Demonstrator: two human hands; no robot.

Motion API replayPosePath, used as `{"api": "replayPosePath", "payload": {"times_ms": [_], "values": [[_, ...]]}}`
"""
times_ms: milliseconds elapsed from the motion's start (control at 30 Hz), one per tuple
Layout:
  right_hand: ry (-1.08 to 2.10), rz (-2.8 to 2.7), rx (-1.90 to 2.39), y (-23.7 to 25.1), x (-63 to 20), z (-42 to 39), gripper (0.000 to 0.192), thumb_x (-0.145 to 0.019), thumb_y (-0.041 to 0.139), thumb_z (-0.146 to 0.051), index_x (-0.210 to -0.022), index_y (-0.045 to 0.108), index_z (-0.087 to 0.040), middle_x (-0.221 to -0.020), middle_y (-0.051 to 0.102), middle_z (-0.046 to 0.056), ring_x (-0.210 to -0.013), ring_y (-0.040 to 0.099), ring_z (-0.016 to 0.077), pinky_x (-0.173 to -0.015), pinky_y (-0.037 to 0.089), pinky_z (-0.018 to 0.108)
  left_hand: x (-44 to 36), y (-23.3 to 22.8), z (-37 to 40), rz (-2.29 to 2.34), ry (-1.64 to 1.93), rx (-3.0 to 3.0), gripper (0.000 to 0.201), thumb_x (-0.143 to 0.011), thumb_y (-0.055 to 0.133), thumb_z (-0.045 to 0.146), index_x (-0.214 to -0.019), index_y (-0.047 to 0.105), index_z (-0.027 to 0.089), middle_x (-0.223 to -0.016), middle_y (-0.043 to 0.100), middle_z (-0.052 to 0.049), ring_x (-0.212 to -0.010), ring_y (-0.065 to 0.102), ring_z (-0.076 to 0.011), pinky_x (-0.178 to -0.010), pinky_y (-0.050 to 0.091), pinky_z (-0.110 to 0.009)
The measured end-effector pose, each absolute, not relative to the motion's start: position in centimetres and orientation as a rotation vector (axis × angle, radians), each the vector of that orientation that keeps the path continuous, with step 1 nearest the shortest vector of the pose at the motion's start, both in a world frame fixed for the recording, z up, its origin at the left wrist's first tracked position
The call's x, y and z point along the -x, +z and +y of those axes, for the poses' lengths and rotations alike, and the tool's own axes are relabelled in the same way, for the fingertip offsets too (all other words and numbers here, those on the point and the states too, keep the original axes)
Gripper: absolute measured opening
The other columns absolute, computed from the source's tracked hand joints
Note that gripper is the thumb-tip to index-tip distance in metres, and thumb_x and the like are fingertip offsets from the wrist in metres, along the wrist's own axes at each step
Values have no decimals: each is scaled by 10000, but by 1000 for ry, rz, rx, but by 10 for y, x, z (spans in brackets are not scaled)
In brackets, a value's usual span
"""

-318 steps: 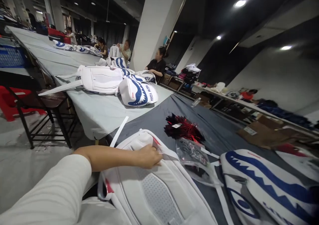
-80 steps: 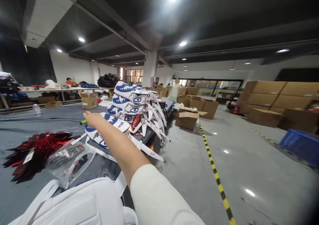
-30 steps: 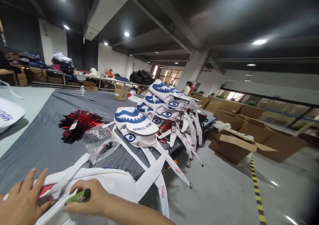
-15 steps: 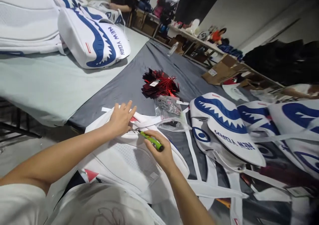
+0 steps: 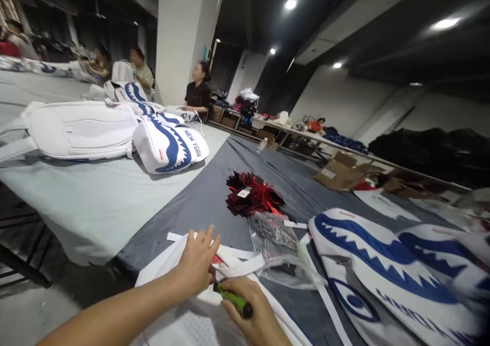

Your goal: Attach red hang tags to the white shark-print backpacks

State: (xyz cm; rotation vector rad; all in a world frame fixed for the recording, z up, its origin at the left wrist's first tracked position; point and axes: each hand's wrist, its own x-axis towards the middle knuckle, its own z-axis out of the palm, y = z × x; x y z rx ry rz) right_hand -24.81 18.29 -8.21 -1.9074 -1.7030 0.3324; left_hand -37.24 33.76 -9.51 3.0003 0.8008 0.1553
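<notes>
A white backpack lies in front of me, its lower part cut off by the view's edge. My left hand rests on its upper end with the fingers spread, close to a red patch and a white strap. In my right hand is a slim tool with a green and black handle. The tool's tip points at the bag beside my left thumb; what it touches is hidden. Past the bag lie a clear plastic bag and a bunch of dark red tags with red strings.
White and blue backpacks lie at the right. Another backpack marked NEW YORK sits on the pale table at the left. A cardboard box stands farther back. A person in black and other people are in the background.
My view has tilted up, so the hands and bags sit lower and more of the room shows. Both hands keep their places at the backpack, with the green tool still in the right.
</notes>
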Motion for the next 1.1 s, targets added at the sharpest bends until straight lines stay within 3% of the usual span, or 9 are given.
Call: {"api": "replayPosePath", "payload": {"times_ms": [233,367,667,1100], "values": [[314,-1760,1929,-82,247,178,219,-842,657,-304,-1033,747,-244,-1024,760,79,-946,702,259,-853,538,389,374,-90,335,840,194,-3037,937,-782,675,626,-1555,351,208,-1647,252,-152,-1390,404,-397,-1119,330,-591],[253,-1806,2017,-71,255,177,250,-823,636,-202,-1031,766,-249,-957,775,68,-858,711,255,-813,532,390,380,-79,333,802,195,-3065,855,-822,626,626,-1530,400,204,-1621,309,-169,-1316,474,-379,-1072,377,-549],[482,-1751,2002,-55,253,177,247,-863,667,-205,-1096,745,-234,-1046,773,45,-945,699,221,-899,497,376,380,-71,341,774,72,-3034,828,-820,703,485,-1513,383,164,-1617,288,-190,-1287,433,-365,-1047,345,-519],[474,-1734,2084,-54,268,188,203,-886,630,-233,-1047,754,-218,-1004,769,60,-966,697,221,-920,501,377,378,-60,344,734,-65,-2987,805,-831,716,360,-1515,344,155,-1615,272,-177,-1300,404,-349,-1088,293,-499]]}}
